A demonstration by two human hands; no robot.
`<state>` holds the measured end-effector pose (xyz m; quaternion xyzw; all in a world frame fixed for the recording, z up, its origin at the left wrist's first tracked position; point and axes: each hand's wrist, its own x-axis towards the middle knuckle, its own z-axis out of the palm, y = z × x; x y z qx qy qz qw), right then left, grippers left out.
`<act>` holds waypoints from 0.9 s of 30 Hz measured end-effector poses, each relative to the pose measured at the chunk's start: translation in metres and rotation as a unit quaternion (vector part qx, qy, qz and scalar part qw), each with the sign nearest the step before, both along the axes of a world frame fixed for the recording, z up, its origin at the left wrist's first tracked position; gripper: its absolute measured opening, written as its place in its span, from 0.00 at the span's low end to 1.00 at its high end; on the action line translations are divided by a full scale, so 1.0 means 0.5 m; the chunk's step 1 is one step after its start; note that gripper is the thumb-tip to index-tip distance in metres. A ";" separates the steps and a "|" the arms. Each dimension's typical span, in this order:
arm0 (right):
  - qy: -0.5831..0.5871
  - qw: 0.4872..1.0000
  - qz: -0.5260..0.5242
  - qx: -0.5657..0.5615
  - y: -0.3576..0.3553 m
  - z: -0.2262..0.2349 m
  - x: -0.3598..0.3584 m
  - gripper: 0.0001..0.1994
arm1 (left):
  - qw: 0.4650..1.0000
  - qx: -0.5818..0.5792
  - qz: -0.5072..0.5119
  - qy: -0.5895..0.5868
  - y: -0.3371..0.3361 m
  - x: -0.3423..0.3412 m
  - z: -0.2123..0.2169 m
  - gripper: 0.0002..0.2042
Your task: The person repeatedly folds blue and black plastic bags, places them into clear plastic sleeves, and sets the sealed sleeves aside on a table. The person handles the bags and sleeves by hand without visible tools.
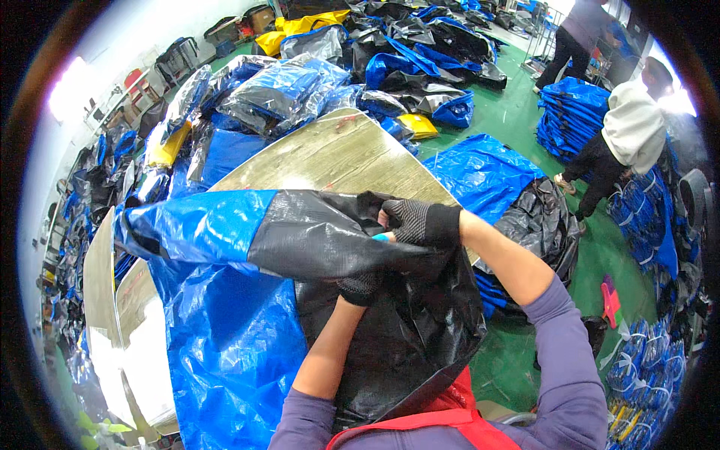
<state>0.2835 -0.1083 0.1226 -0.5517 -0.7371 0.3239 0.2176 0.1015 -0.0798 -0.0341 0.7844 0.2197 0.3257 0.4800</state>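
A large blue-and-black plastic tarp [322, 232] is draped in front of me, its upper part folded over in a long band. My right hand [424, 223], in a black-and-grey knit glove, is closed on the black part along the top edge. Just below its fingers a small light-blue piece [384, 237] shows; I cannot make out what it is. My left hand [361, 288], gloved too, reaches under the black fold, which hides its fingers. The blue part [229, 337] hangs down on the left, and black sheeting lies over my front.
Behind the tarp is a wood-patterned tabletop [337, 154]. Heaped plastic-wrapped bundles [277, 94] lie beyond it. Blue and black sheets [487, 172] cover green floor on the right. One person [634, 127] bends by a blue stack [574, 112]; another person [581, 37] stands farther back.
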 end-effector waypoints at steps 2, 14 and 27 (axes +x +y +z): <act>-0.027 0.997 0.013 0.067 -0.009 -0.043 -0.011 0.25 | 0.949 -0.261 -0.110 -0.142 0.000 -0.005 0.002 0.13; -0.327 0.903 -0.208 0.185 0.163 0.115 0.089 0.15 | 0.922 0.167 -0.016 0.349 -0.061 -0.057 0.127 0.41; -0.381 0.919 -0.087 0.055 0.027 -0.181 0.081 0.43 | 0.939 0.141 -0.062 0.307 -0.178 -0.102 0.127 0.29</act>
